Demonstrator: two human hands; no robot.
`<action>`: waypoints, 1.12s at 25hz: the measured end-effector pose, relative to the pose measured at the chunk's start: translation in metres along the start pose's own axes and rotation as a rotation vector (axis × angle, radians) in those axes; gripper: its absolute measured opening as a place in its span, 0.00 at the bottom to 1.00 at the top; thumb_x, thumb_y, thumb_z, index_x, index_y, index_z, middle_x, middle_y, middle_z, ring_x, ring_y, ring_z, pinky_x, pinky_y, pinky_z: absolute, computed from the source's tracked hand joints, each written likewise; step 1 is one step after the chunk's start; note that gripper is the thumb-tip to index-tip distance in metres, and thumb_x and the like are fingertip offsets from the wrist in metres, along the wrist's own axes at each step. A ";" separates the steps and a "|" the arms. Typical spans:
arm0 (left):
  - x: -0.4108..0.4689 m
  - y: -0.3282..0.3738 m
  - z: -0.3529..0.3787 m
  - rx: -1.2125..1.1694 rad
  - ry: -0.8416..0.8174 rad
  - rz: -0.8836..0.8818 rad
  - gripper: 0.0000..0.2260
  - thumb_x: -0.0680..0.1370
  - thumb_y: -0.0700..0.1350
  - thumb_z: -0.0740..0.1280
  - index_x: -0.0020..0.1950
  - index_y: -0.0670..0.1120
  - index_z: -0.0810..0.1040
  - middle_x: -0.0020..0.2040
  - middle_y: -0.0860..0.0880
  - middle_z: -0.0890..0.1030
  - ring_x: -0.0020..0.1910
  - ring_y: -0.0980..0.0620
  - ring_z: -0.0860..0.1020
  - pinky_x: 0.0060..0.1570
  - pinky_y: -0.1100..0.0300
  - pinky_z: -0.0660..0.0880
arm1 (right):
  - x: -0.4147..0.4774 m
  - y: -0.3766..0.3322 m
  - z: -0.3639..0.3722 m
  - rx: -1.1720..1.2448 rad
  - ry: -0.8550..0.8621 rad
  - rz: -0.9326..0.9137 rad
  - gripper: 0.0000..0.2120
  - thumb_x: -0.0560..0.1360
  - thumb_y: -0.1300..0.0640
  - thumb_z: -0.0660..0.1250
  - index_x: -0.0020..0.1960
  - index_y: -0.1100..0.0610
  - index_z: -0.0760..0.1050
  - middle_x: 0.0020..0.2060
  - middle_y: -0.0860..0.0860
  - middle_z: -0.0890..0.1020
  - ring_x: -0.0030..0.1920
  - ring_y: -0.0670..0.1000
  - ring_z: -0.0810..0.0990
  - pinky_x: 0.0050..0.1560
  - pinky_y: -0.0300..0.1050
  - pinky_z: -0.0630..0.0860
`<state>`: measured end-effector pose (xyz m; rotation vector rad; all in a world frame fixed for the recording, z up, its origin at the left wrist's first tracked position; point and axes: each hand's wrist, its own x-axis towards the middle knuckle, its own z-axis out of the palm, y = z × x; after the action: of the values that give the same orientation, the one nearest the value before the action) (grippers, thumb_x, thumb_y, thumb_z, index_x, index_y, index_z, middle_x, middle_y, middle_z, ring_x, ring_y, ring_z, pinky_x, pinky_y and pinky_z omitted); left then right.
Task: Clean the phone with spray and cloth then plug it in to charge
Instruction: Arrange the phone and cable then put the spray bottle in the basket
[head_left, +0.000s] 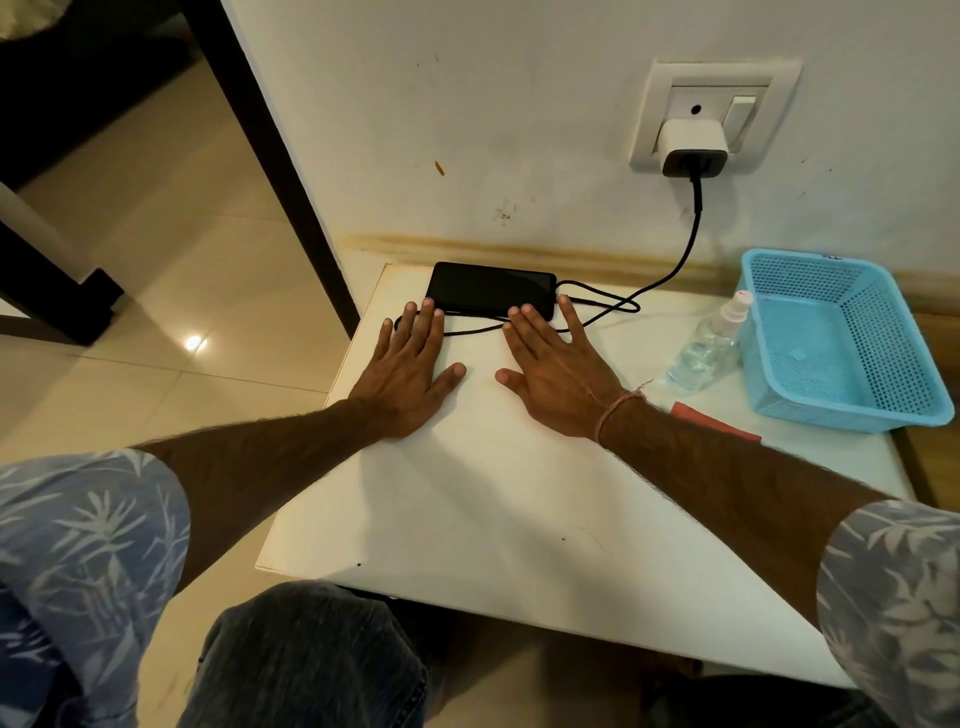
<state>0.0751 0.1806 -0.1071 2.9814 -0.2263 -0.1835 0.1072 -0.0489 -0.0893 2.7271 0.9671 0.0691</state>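
A black phone (491, 288) lies flat with its dark screen up at the far edge of the white table (498, 509), close to the wall. A black cable (691, 244) runs from a white charger (693, 145) in the wall socket down to the phone's right end, with slack looped on the table. My left hand (410, 364) and my right hand (556, 374) rest palm down just in front of the phone, fingers spread, holding nothing. A clear spray bottle (709, 345) lies to the right. A red cloth (717, 423) shows partly behind my right forearm.
A blue perforated basket (841, 410) stands at the table's right edge, beside the bottle. The wall socket plate (714, 111) has a switch at its right. Tiled floor and dark furniture legs (52, 301) lie to the left. My knees sit below the table's near edge.
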 end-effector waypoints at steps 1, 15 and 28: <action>0.000 0.000 0.000 -0.002 0.005 0.001 0.38 0.79 0.69 0.40 0.81 0.46 0.35 0.81 0.47 0.34 0.80 0.48 0.33 0.78 0.50 0.35 | 0.000 -0.001 0.000 0.003 -0.004 -0.001 0.34 0.80 0.39 0.33 0.79 0.59 0.44 0.79 0.56 0.46 0.78 0.54 0.42 0.74 0.63 0.35; -0.012 0.068 -0.007 -0.318 0.117 -0.205 0.41 0.78 0.64 0.65 0.82 0.48 0.50 0.83 0.48 0.45 0.82 0.45 0.46 0.78 0.46 0.47 | -0.058 -0.010 -0.021 0.749 0.183 0.330 0.24 0.82 0.53 0.57 0.76 0.57 0.60 0.75 0.54 0.64 0.74 0.53 0.63 0.74 0.47 0.58; 0.011 0.244 -0.051 -0.898 -0.027 -0.113 0.25 0.80 0.46 0.68 0.76 0.46 0.67 0.73 0.46 0.73 0.68 0.46 0.75 0.67 0.53 0.72 | -0.123 0.056 -0.042 1.114 0.665 1.190 0.19 0.74 0.64 0.67 0.64 0.60 0.72 0.57 0.56 0.81 0.57 0.56 0.80 0.58 0.45 0.71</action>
<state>0.0580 -0.0527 -0.0203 2.0973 0.0289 -0.2532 0.0398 -0.1588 -0.0298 3.9092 -1.0883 0.9035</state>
